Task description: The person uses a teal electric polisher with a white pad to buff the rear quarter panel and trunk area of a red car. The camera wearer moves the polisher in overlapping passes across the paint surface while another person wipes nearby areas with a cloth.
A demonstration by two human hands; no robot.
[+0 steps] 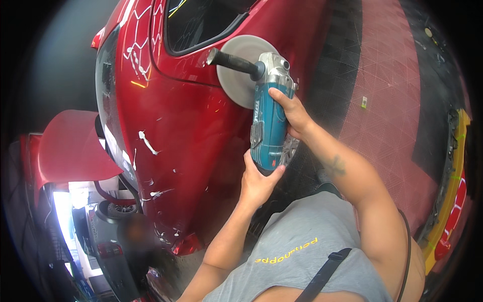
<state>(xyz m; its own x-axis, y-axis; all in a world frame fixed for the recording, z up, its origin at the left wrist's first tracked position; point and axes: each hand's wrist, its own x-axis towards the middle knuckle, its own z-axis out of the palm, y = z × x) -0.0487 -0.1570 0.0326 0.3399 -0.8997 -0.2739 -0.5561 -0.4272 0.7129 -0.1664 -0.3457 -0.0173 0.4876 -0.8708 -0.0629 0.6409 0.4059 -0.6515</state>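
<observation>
White lettering [257, 109] marks the teal polisher [274, 118] grasped by left fingers [276, 174] and right fingers [282, 99].

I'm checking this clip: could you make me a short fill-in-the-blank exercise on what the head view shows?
1. The car beside the power tool is painted ____.
2. The left hand is ____ the round pad than the right hand.
3. The black side handle is held by ____ hand.
4. The person's shirt is ____.

Missing words: red; farther from; neither; grey.
</observation>
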